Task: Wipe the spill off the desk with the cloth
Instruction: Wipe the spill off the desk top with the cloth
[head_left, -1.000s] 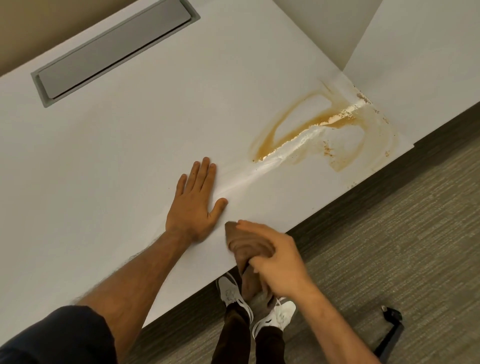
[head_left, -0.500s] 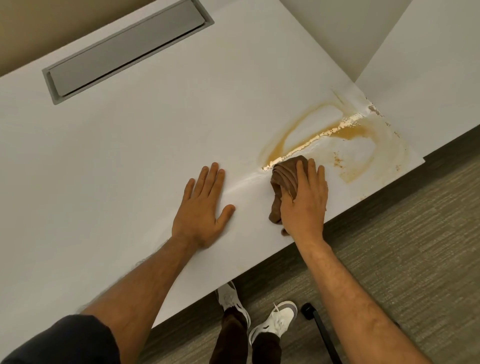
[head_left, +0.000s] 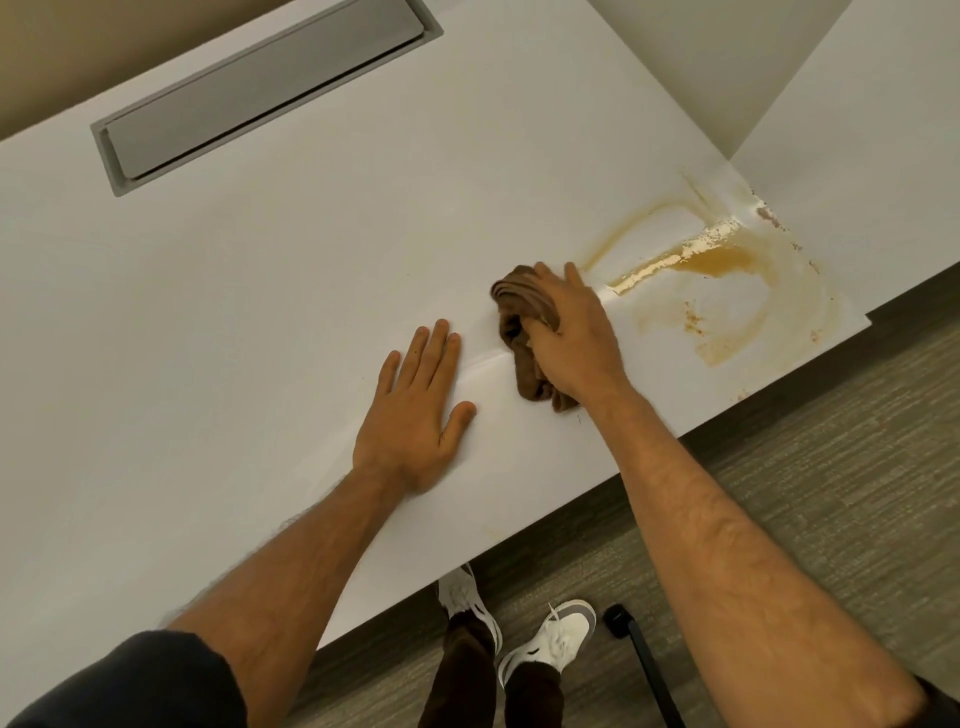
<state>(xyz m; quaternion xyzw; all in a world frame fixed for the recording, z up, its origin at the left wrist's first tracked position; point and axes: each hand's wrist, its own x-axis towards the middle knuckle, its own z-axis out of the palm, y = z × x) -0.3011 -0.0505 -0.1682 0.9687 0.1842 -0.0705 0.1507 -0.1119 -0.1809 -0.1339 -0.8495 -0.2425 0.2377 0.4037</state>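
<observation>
Grip first: right hand (head_left: 574, 338) presses flat on the bunched brown cloth (head_left: 519, 332), fingers curled over its top, pinning it to the desk (head_left: 260, 291). Left hand (head_left: 415, 410) is splayed flat, holding nothing, just left of the cloth. Spill (head_left: 722, 260) sits right of the cloth, toward the desk's right corner, mostly unwiped. I read this as mid-wipe; next I'd sweep right through the puddle.
</observation>
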